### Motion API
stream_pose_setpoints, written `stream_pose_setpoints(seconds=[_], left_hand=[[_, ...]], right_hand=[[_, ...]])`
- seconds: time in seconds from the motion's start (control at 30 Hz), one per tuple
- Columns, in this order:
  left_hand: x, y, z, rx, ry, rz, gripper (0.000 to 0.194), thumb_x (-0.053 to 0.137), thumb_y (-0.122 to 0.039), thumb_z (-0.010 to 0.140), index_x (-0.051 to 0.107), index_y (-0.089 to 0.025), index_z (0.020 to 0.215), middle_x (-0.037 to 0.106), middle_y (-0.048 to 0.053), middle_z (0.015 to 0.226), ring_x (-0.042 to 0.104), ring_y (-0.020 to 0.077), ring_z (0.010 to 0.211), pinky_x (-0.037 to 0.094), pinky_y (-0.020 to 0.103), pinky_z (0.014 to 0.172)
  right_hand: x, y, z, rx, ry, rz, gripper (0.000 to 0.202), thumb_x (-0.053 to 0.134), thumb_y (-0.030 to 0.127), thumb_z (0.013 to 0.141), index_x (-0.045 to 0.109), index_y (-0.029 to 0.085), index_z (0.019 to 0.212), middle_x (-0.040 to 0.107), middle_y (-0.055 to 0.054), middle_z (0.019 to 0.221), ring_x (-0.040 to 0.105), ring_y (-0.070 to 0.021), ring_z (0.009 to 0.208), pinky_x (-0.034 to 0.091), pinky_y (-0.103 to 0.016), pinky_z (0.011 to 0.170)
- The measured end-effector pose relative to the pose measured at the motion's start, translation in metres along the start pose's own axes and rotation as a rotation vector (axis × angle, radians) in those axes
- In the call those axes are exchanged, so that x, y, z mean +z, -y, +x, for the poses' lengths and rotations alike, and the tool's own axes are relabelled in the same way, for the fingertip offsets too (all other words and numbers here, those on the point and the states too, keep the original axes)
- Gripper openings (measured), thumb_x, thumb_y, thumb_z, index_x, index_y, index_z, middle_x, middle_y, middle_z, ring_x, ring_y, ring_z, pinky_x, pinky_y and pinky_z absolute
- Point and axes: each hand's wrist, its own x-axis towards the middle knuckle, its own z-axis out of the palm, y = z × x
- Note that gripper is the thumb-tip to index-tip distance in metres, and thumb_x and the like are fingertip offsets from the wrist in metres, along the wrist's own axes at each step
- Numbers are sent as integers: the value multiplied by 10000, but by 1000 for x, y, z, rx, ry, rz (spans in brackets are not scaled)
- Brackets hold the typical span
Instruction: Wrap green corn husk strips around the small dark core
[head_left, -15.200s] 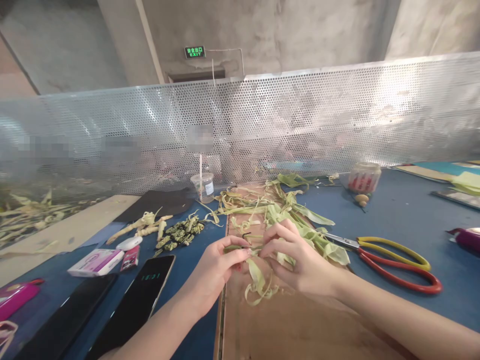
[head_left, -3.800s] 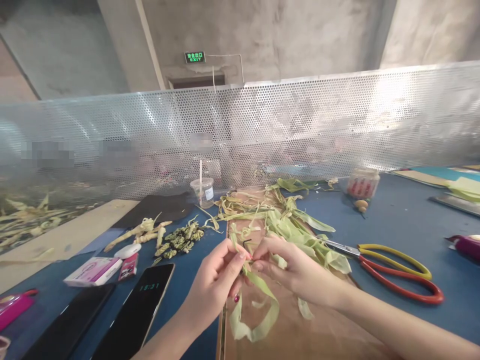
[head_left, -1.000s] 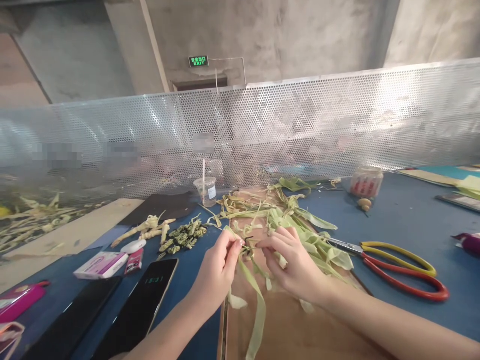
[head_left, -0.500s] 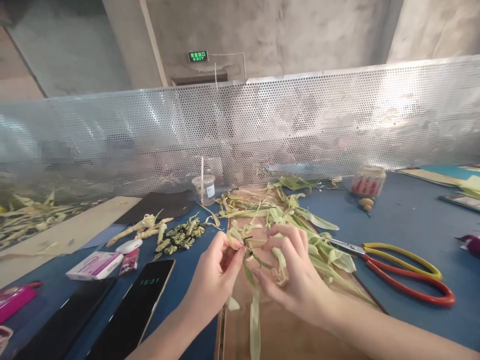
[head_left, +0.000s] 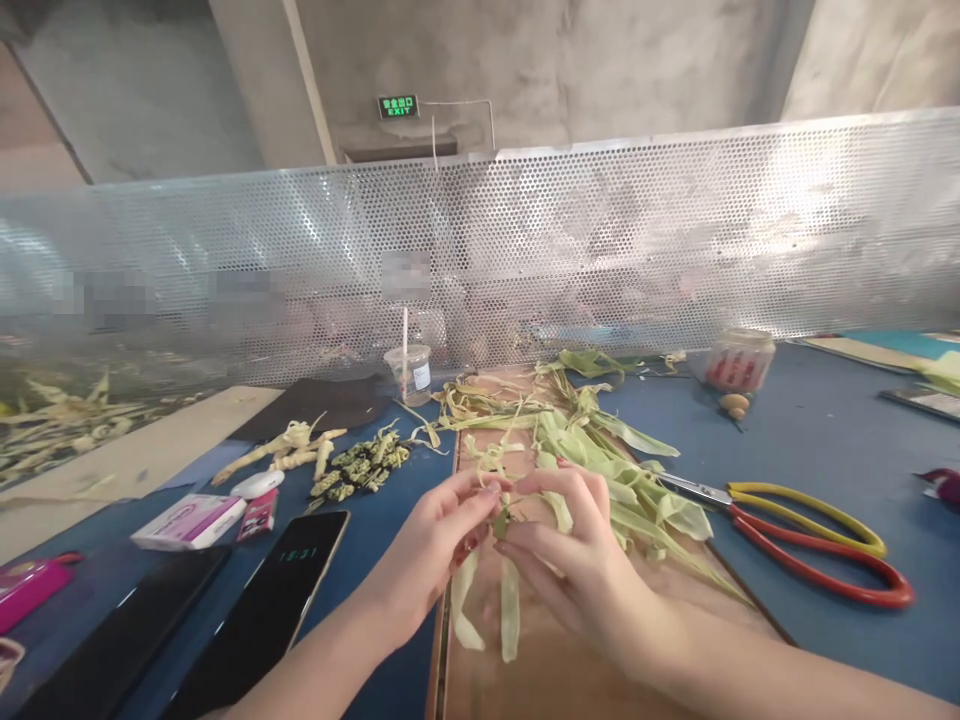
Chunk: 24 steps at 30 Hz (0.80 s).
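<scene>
My left hand [head_left: 439, 540] and my right hand [head_left: 581, 560] meet over the brown board, fingertips almost touching. Both pinch a small piece worked from pale green corn husk strips [head_left: 510, 610]; its centre is mostly covered by the fingers. Two strip ends dangle below the hands, and thin curled ends [head_left: 491, 455] stick up beyond the fingertips. Just past my right hand lies a loose pile of corn husks [head_left: 592, 450]. Long-bladed scissors [head_left: 817, 545] with one yellow and one red handle rest to the right, blades toward the husks.
Left of the board [head_left: 540, 680] are a phone [head_left: 262, 600], a second dark phone [head_left: 127, 630], a pink-white box [head_left: 187, 522] and a heap of braided husk pieces [head_left: 367, 465]. A plastic cup [head_left: 411, 375] and a jar [head_left: 739, 362] stand near the perforated screen [head_left: 480, 250].
My right hand has moved left and closed in on the piece beside my left fingertips. The hanging strips have shifted, and a second end now dangles below my left hand.
</scene>
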Motion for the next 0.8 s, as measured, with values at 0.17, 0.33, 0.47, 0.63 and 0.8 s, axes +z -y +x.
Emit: stream_pose_setpoints(seconds=[0.17, 0.33, 0.47, 0.63, 0.8], left_hand=[[0, 0, 0, -61, 57, -45, 244, 577, -387, 799, 661, -161, 841, 568, 24, 730, 512, 97, 639, 409, 194, 589], [0, 0, 1, -48, -6, 43, 208, 628, -385, 753, 661, -179, 761, 532, -2, 682, 478, 90, 606, 410, 204, 595], [-1, 0, 2, -82, -33, 54, 235, 624, -402, 747, 651, -169, 764, 553, 8, 695, 484, 93, 589, 419, 211, 577], [-4, 1, 4, -89, -65, -60, 161, 641, -334, 743, 639, -180, 790, 603, 8, 703, 515, 90, 611, 418, 194, 586], [-4, 1, 6, -116, -84, -92, 215, 649, -352, 727, 611, -168, 830, 606, 27, 765, 546, 114, 641, 442, 235, 609]], right_hand=[[-5, -1, 3, 37, 30, 22, 90, 532, 167, 828, 596, 226, 853, 407, -80, 1027, 385, -253, 1010, 330, -461, 857], [-10, 2, 5, 105, 59, 82, 70, 517, 158, 802, 568, 206, 808, 383, -67, 923, 391, -235, 918, 352, -451, 794], [-10, 5, 4, 175, 104, 141, 58, 497, 145, 776, 519, 194, 754, 351, -42, 837, 374, -205, 821, 384, -424, 747], [-8, 3, 5, 270, 170, 203, 88, 469, 159, 812, 481, 192, 731, 352, -32, 825, 376, -194, 818, 390, -438, 776], [-6, 1, 5, 374, 229, 326, 157, 448, 213, 860, 454, 193, 705, 376, -37, 858, 392, -196, 862, 403, -435, 815]])
